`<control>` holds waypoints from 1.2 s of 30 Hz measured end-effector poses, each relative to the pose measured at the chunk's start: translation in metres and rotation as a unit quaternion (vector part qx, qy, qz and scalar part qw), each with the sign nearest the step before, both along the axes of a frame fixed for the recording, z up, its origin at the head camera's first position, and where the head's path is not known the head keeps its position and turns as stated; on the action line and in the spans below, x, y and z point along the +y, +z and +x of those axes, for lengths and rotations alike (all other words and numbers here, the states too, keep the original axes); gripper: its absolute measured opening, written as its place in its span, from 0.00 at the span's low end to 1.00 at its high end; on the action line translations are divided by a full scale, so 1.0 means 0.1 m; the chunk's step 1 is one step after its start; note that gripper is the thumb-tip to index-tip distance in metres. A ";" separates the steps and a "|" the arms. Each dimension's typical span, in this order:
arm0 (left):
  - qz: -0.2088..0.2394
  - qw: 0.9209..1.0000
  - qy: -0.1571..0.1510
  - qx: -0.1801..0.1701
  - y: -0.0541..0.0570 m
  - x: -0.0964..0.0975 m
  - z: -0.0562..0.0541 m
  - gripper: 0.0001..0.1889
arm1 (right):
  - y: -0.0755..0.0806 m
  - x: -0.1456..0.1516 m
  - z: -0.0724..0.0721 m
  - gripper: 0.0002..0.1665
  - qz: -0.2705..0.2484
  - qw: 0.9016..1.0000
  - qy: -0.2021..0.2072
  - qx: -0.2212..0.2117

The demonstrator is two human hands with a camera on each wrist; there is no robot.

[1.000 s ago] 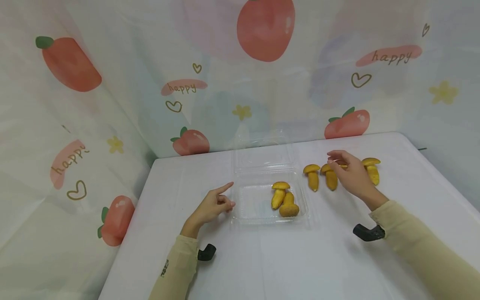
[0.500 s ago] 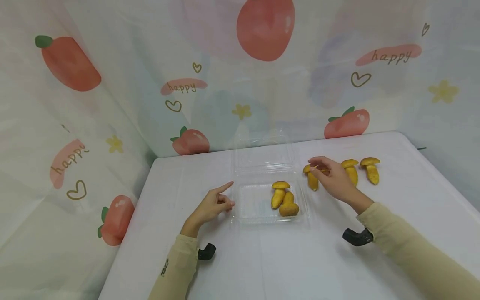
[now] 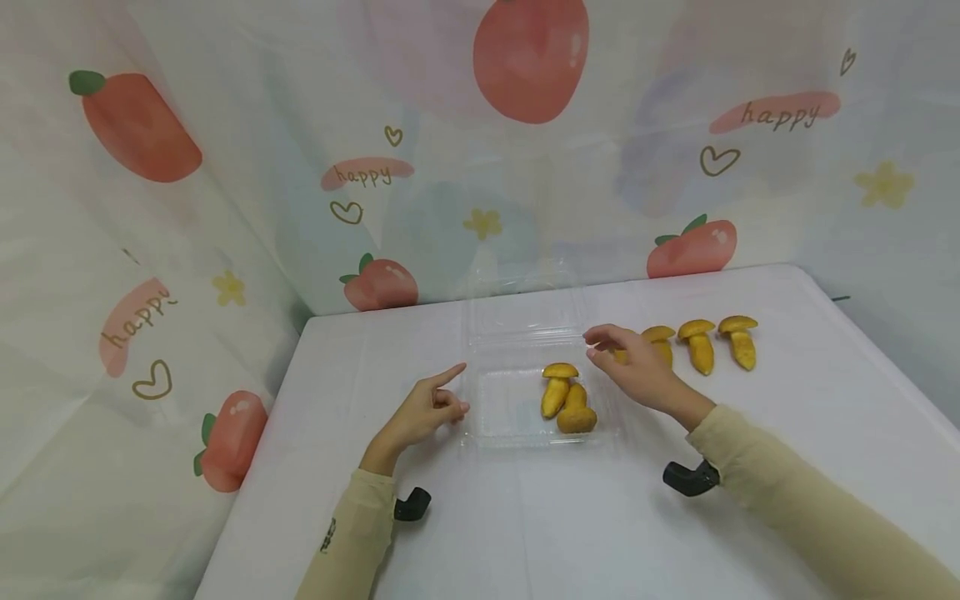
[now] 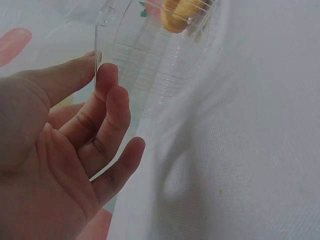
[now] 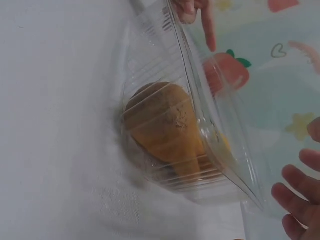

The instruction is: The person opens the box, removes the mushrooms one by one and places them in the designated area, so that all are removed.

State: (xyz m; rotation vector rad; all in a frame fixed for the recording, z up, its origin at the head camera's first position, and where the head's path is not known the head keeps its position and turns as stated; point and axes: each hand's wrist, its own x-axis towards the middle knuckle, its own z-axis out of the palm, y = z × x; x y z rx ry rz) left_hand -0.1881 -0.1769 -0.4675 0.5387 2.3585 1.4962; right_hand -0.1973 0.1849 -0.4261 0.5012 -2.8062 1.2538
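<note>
A clear plastic clamshell box (image 3: pixel 510 437) lies with its lid (image 3: pixel 525 312) folded back. Two yellow mushrooms sit in its right part: one mushroom (image 3: pixel 556 396) cap up, the other mushroom (image 3: pixel 577 417) cap toward me. My left hand (image 3: pixel 416 417) is at the box's left edge, fingertips touching the rim, as the left wrist view (image 4: pixel 75 125) also shows. My right hand (image 3: pixel 637 367) hovers just right of the box, fingers relaxed and apart, holding nothing. Behind it, the leftmost loose mushroom (image 3: pixel 620 356) is mostly hidden.
Right of the box, more yellow mushrooms stand in a row on the white table (image 3: pixel 510 525): one mushroom (image 3: pixel 660 340) partly covered, then a mushroom (image 3: pixel 698 346) and another mushroom (image 3: pixel 739 342). A fruit-printed curtain (image 3: pixel 442 192) hangs behind the table.
My right hand has moved left, past the row of mushrooms toward the box, uncovering the ones on the right. The left hand and the box have stayed in place.
</note>
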 end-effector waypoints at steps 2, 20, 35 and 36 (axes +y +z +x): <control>0.001 1.000 -0.001 0.001 0.00 0.00 0.00 0.38 | -0.01 -0.05 0.00 0.22 0.009 1.000 0.007 -0.005; 0.002 1.000 -0.005 0.003 0.01 -0.01 0.01 0.38 | -0.21 -0.28 -0.11 0.25 0.192 0.978 0.083 0.028; 0.006 1.000 -0.007 0.003 0.01 -0.01 0.01 0.38 | -0.23 -0.36 -0.20 0.21 0.212 0.972 0.097 0.001; 0.005 1.000 -0.007 0.003 0.01 -0.01 0.01 0.38 | -0.23 -0.35 -0.21 0.22 0.199 0.975 0.097 -0.004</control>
